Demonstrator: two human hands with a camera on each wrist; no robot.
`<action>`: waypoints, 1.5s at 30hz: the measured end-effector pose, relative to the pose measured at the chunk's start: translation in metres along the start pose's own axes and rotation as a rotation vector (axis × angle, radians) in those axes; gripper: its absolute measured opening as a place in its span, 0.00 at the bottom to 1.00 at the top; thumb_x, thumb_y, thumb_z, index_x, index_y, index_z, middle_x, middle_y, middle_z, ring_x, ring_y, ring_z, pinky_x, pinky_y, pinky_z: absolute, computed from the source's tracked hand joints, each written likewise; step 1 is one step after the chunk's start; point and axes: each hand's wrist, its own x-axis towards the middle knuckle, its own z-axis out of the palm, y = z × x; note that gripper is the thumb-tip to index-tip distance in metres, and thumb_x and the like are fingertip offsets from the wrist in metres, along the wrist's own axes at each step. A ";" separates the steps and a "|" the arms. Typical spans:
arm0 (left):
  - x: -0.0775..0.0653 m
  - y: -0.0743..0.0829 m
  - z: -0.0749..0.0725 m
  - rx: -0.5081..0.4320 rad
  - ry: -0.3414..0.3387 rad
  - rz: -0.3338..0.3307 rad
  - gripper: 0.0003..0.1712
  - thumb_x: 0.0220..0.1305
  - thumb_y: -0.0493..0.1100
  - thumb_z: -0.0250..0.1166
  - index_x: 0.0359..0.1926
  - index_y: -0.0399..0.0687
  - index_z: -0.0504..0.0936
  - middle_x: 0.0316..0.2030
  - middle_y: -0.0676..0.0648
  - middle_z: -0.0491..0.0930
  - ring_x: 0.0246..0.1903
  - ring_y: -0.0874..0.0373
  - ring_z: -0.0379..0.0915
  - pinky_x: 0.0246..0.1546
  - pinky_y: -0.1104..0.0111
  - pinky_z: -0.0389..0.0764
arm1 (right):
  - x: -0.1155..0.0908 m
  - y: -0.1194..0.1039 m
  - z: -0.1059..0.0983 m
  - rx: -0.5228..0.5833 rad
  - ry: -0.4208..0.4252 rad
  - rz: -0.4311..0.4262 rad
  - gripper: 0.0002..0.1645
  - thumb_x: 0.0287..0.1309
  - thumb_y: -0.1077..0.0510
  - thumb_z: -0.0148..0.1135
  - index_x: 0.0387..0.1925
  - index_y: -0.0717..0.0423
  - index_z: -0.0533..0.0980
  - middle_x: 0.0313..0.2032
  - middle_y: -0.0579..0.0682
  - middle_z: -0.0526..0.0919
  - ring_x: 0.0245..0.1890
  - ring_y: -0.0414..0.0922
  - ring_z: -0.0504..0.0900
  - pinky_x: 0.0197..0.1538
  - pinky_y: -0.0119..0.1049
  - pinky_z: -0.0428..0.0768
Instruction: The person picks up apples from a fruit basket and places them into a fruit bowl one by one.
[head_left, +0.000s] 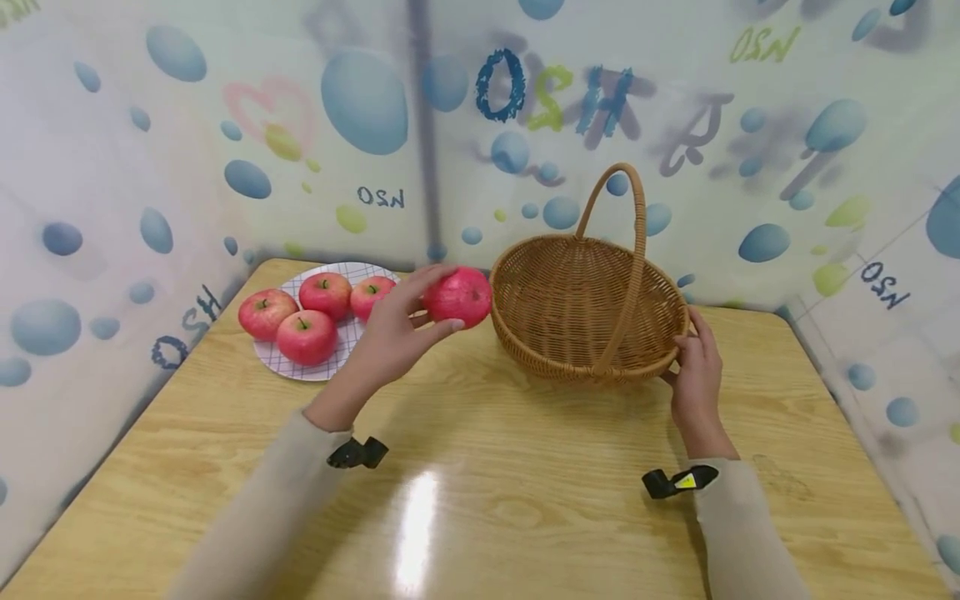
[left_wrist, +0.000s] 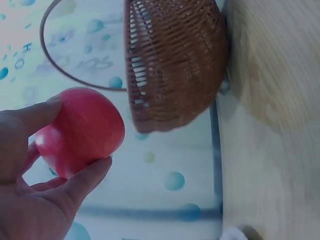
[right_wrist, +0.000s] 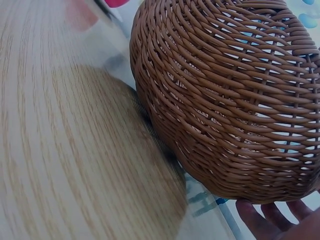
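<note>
A red apple (head_left: pixel 459 297) is held in my left hand (head_left: pixel 397 329), between the thumb and fingers, at the left rim of the wicker basket (head_left: pixel 551 367). In the left wrist view, the apple (left_wrist: pixel 82 132) is in the fingers, with the basket (left_wrist: pixel 175 65) just beyond it. My right hand (head_left: pixel 697 375) grips the basket's right side near the rim. From the right wrist, its fingers (right_wrist: pixel 257 220) show against the woven wall (right_wrist: pixel 225 115). No fruit shows inside the basket, whose tall arched handle (head_left: pixel 637 242) stands upright.
Several red apples (head_left: pixel 307 337) sit on a round checked plate (head_left: pixel 285 367) at the back left of the wooden table (head_left: pixel 510 500). A patterned wall covering (head_left: pixel 465 192) with blue and green spots rises behind the table and along both sides.
</note>
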 end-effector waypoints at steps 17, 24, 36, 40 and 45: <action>-0.042 -0.068 -0.030 0.070 0.313 -0.212 0.39 0.65 0.39 0.70 0.75 0.47 0.66 0.72 0.42 0.68 0.64 0.45 0.72 0.62 0.48 0.78 | -0.001 -0.001 0.001 0.021 0.015 0.017 0.34 0.72 0.54 0.34 0.77 0.30 0.57 0.79 0.43 0.54 0.77 0.57 0.60 0.69 0.63 0.65; -0.048 -0.080 -0.029 0.087 0.310 -0.252 0.39 0.67 0.40 0.68 0.76 0.47 0.64 0.72 0.41 0.67 0.64 0.46 0.70 0.62 0.51 0.79 | -0.002 -0.001 0.001 0.027 0.015 0.019 0.34 0.72 0.54 0.34 0.77 0.30 0.57 0.79 0.44 0.53 0.77 0.57 0.59 0.70 0.64 0.64; -0.061 -0.088 -0.026 0.102 0.300 -0.380 0.40 0.70 0.46 0.65 0.77 0.52 0.60 0.73 0.41 0.64 0.67 0.47 0.64 0.64 0.52 0.78 | -0.002 -0.002 0.002 0.017 0.004 0.003 0.34 0.73 0.53 0.35 0.78 0.31 0.55 0.80 0.43 0.52 0.78 0.56 0.57 0.70 0.65 0.64; -0.062 -0.089 -0.025 0.203 0.295 -0.355 0.40 0.69 0.46 0.66 0.77 0.49 0.59 0.73 0.39 0.65 0.70 0.43 0.64 0.65 0.45 0.76 | -0.002 -0.001 0.002 0.017 0.001 0.002 0.34 0.73 0.53 0.35 0.78 0.32 0.55 0.80 0.43 0.52 0.78 0.56 0.57 0.70 0.65 0.64; -0.059 -0.084 -0.026 0.397 0.273 -0.368 0.42 0.69 0.49 0.66 0.77 0.46 0.59 0.71 0.36 0.67 0.70 0.38 0.64 0.64 0.42 0.75 | -0.002 -0.001 0.002 0.021 0.007 0.014 0.34 0.73 0.53 0.35 0.78 0.30 0.55 0.80 0.43 0.52 0.78 0.56 0.57 0.71 0.64 0.64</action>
